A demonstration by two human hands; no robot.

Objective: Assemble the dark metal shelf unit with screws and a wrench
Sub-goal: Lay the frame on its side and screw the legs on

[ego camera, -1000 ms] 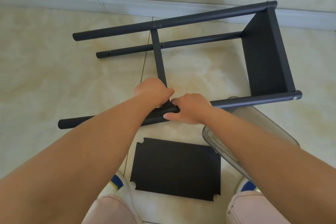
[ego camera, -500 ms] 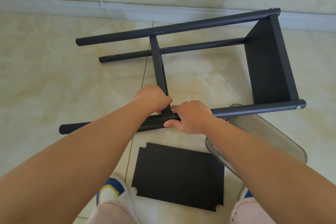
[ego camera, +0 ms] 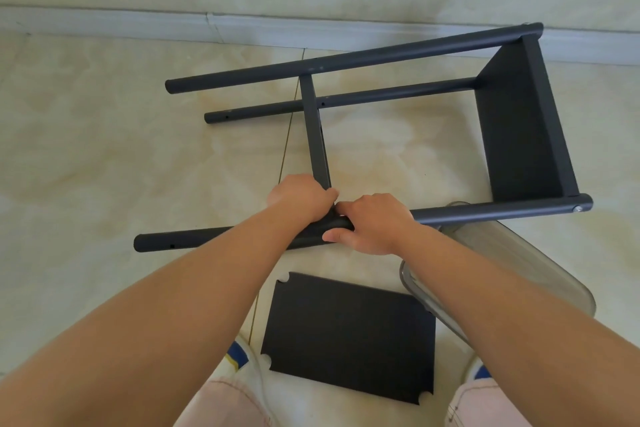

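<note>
The dark metal shelf unit lies on its side on the tiled floor, one shelf panel fixed at its right end. Three long tubular legs show. A second panel, seen edge-on, spans from the far leg to the near leg. My left hand curls over the joint where that panel meets the near leg. My right hand grips the near leg just beside it, thumb under the tube. A screw head shows at the leg's right end. No wrench is visible; anything in my fingers is hidden.
A loose dark shelf panel with notched corners lies flat on the floor between my shoes. A clear grey plastic container sits at the right, partly under my right forearm. A white baseboard runs along the wall behind.
The view has shifted a little, so the frame sits lower in the picture. Both hands stay at the same joint on the near leg, with only slight finger movement.
</note>
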